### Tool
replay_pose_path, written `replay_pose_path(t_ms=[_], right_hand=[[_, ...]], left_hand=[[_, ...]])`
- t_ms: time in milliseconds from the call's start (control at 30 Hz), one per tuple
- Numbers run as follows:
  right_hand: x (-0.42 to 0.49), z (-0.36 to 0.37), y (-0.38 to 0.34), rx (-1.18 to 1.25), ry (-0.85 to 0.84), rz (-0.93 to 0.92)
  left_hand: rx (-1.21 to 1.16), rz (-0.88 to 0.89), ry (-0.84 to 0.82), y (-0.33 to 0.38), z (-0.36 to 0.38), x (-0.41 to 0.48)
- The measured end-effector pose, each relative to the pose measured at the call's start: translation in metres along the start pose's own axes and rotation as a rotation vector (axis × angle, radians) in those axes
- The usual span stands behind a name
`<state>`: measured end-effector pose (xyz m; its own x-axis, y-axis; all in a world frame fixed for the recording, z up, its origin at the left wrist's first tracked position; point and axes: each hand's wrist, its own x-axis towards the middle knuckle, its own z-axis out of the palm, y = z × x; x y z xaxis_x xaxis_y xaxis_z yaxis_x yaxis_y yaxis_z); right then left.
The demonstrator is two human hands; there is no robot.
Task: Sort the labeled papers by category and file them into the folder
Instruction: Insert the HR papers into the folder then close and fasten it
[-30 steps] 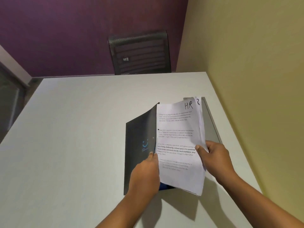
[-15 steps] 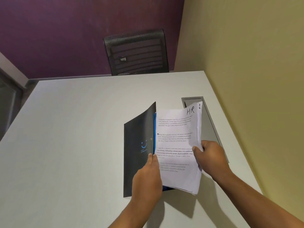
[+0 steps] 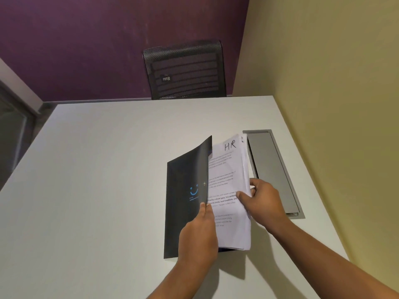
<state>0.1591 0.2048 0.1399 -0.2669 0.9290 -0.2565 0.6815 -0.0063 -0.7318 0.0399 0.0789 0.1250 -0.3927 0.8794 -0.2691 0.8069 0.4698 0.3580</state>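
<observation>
Paper stack (image 3: pixel 226 169) looks light, floppy; right hand (image 3: pixel 263 201) pinches right edge. Left hand (image 3: pixel 198 238) pinches stiffer folder cover (image 3: pixel 185 212).

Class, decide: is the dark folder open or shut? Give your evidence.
The folder is partly open: the left hand holds its cover raised, baring papers marked HR.

Open worktop (image 3: pixel 97 190) spreads across the left and centre of the frame. At centre right the raised folder (image 3: pixel 185 201) and paper stack (image 3: pixel 228 169) block passage. A recessed hatch (image 3: pixel 274 169) lies just beside them, and the yellow wall (image 3: pixel 334 104) closes the right side.
</observation>
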Motion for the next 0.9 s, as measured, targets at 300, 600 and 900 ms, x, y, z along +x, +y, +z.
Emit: replay_pose_path(t_ms=[300, 600, 900], right_hand=[[0.007, 0.008, -0.010, 0.034, 0.119, 0.011], [0.013, 0.022, -0.010, -0.019, 0.029, -0.073], [0.017, 0.040, -0.006, 0.007, 0.018, -0.038]], left_hand=[[0.005, -0.015, -0.016, 0.001, 0.006, 0.005], [-0.041, -0.016, -0.019, 0.001, 0.010, 0.005], [-0.087, 0.015, -0.004, 0.000, 0.008, 0.004]])
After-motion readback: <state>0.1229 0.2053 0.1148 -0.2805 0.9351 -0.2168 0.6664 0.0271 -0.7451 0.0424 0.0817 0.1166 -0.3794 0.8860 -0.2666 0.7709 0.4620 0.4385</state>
